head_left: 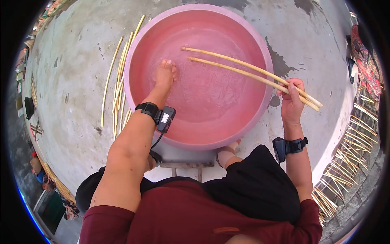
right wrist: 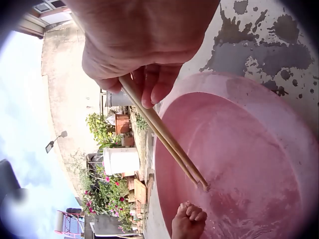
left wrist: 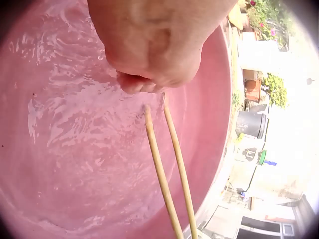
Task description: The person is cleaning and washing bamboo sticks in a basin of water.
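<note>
My right hand (head_left: 291, 105) pinches two long, pale yellow sticks (head_left: 243, 69) near their thick ends, at the right rim of a wide pink basin (head_left: 195, 144). From there the sticks reach across the basin, their darker, frayed-looking far tips over its middle. Shallow rippling water (left wrist: 65, 109) covers the basin floor. My left hand (head_left: 165, 75) is over the left part of the water, its fingers curled in, and nothing shows in it. In the left wrist view, the tips of the sticks lie just beyond its knuckles.
More pale sticks (head_left: 120, 81) lie on the concrete floor (head_left: 73, 81) left of the basin. Many others (head_left: 345, 162) are spread in a row along the far right. A low stool (head_left: 187, 165) stands between my feet. Potted plants (right wrist: 112, 199) and a white bucket (right wrist: 122, 161) stand farther off.
</note>
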Available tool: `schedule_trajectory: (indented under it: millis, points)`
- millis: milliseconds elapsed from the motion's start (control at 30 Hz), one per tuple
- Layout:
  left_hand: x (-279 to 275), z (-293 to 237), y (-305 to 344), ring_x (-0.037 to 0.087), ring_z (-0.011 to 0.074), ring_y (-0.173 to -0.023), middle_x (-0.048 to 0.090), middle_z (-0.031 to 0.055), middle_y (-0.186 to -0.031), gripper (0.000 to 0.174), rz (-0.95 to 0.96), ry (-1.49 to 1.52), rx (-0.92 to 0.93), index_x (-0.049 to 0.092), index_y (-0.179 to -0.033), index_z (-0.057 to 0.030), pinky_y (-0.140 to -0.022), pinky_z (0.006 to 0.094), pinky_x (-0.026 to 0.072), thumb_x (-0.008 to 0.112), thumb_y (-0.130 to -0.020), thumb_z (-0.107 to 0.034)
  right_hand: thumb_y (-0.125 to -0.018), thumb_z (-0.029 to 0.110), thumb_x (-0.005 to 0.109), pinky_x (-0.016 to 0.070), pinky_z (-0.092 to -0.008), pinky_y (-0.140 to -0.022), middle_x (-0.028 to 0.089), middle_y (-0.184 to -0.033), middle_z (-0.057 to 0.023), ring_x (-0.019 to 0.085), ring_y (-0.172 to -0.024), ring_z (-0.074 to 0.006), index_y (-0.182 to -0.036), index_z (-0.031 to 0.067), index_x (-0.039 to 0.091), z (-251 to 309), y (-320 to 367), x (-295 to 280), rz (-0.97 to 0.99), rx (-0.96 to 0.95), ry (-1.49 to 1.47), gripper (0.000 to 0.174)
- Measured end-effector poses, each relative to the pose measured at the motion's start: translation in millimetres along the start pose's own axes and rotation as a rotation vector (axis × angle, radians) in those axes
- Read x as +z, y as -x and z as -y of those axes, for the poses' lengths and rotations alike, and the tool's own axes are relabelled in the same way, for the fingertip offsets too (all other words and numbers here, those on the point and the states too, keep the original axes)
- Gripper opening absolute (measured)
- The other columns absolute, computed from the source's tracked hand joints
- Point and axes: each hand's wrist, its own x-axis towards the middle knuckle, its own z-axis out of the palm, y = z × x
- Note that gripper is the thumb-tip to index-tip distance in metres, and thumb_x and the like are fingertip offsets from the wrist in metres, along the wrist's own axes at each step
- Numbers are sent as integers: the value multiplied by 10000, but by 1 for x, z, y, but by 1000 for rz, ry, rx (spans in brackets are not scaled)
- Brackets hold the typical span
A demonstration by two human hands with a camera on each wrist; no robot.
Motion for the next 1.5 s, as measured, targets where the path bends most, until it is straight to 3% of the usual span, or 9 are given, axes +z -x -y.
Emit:
schedule_trajectory:
  millis: [100, 133, 200, 533, 800, 1033, 1200, 1333, 1500]
  points:
    - [95, -46, 77, 533, 142, -636, 503, 38, -678, 103, 280, -200, 486, 551, -924, -54, -604, 273, 472, 448, -921, -49, -900, 139, 552, 492, -273, -666, 611, -868, -91, 593, -740, -153, -985, 23, 548, -7, 8, 27, 117, 49, 32, 143]
    - [112, -52, 88, 591, 214, -736, 574, 80, -809, 115, 338, -541, 1136, 552, -992, -68, -663, 290, 492, 542, -880, -42, -896, 135, 563, 497, -278, -688, 616, -884, -93, 603, -765, -156, -984, 22, 549, -9, 10, 33, 156, 62, 47, 144]
    - [154, -71, 116, 612, 279, -830, 612, 111, -909, 247, 328, -622, 1595, 552, -1059, -80, -693, 347, 501, 618, -820, -79, -891, 133, 578, 501, -290, -718, 624, -900, -100, 615, -788, -164, -965, 16, 563, -8, 9, 38, 206, 45, 89, 139]
    - [95, -89, 64, 631, 277, -854, 650, 135, -905, 202, 624, -1198, 596, 559, -1071, -47, -741, 395, 487, 568, -878, -107, -891, 235, 602, 483, -320, -779, 615, -1001, -137, 599, -881, -214, -1134, -2, 551, 35, -6, 43, 143, -132, -137, 343]
    - [138, -142, 99, 583, 266, -1054, 636, 111, -1021, 102, 696, 555, 412, 586, -997, -74, -986, 424, 422, 550, -923, -136, -817, 494, 653, 427, -344, -924, 528, -1247, -134, 496, -1157, -189, -1380, 49, 375, 2, 9, 74, 830, 685, 212, 769]
    - [193, -76, 160, 536, 230, -1106, 588, 129, -1110, 258, 796, 773, -86, 547, -1111, -29, -1002, 368, 413, 589, -910, -186, -943, 312, 528, 436, -319, -753, 542, -936, -46, 500, -884, -122, -1143, 27, 542, 13, 8, 52, 56, 49, -343, 349]
    - [140, -17, 139, 589, 158, -938, 604, 99, -1029, 232, 456, 84, -269, 550, -1114, -30, -836, 291, 483, 560, -921, -157, -943, 206, 526, 351, -235, -537, 511, -748, -22, 432, -630, -89, -973, 52, 560, 3, -8, -11, -229, 27, -263, 160]
    - [44, 8, 68, 540, 95, -816, 608, 22, -879, 161, -91, -188, 347, 629, -981, -31, -769, 253, 444, 515, -931, -133, -936, 182, 529, 345, -208, -504, 508, -711, -26, 436, -592, -82, -938, 36, 571, -5, -3, -27, -318, 14, 35, 152]
    - [-29, 18, -3, 585, 152, -818, 615, 53, -869, 167, -515, 207, 176, 591, -1001, -39, -777, 302, 488, 485, -953, -159, -927, 172, 510, 381, -214, -541, 608, -784, -55, 519, -644, -86, -967, 54, 579, -8, 3, -22, -147, 107, -53, 142]
